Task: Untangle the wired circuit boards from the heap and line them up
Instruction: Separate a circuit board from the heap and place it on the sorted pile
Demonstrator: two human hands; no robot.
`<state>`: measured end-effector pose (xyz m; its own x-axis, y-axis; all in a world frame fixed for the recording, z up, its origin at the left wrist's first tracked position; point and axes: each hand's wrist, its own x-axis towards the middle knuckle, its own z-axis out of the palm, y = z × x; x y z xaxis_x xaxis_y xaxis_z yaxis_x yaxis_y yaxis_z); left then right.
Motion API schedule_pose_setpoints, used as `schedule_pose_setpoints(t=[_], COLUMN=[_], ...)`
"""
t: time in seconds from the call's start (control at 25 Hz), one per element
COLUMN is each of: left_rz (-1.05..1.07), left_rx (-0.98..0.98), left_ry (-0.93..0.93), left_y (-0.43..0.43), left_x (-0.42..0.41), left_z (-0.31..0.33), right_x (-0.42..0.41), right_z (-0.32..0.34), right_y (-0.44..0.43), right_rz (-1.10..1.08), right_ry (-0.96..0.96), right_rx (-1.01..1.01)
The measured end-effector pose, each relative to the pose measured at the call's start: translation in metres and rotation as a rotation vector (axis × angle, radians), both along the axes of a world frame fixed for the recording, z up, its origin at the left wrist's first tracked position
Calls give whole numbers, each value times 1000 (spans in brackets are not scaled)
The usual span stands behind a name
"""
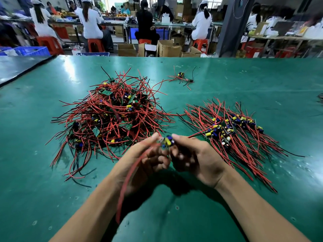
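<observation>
A tangled heap of circuit boards [111, 117] with red and black wires lies on the green table, left of centre. To the right, a row of lined-up boards [234, 128] has its wires fanned out both ways. Between the two piles, above the table, my left hand [148, 158] and my right hand [194, 158] pinch one small circuit board [168, 141] with yellow and blue parts. One of its red wires [129, 180] trails blurred over my left palm and wrist. Another red and black lead points right from my right fingertips.
A small separate clump of wired boards [181, 77] lies further back. The green table [244, 198] ends at its far edge, beyond which cardboard boxes [167, 48], blue crates and seated workers on red stools fill the workshop. A dark mat [19, 67] overlaps the far left.
</observation>
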<state>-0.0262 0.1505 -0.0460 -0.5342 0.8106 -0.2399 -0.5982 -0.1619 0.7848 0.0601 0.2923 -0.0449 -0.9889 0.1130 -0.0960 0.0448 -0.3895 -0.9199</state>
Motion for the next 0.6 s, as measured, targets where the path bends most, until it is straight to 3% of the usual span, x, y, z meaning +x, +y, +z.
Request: schedule_pose_setpoints(t=[0.12, 0.32, 0.48, 0.6], left_rz=[-80, -27, 38, 6], left_rx=[-71, 0, -123, -152], left_ry=[100, 103, 306, 426], left_y=[0, 0, 2, 2], left_x=[-2, 4, 4, 5], left_z=[-2, -12, -17, -17], right_x=[2, -2, -5, -7], right_z=[-5, -11, -17, -17], right_y=[0, 5, 9, 10], right_rz=[97, -81, -251, -361], right_ry=[-29, -70, -39, 0], right_rx=[141, 319, 579, 418])
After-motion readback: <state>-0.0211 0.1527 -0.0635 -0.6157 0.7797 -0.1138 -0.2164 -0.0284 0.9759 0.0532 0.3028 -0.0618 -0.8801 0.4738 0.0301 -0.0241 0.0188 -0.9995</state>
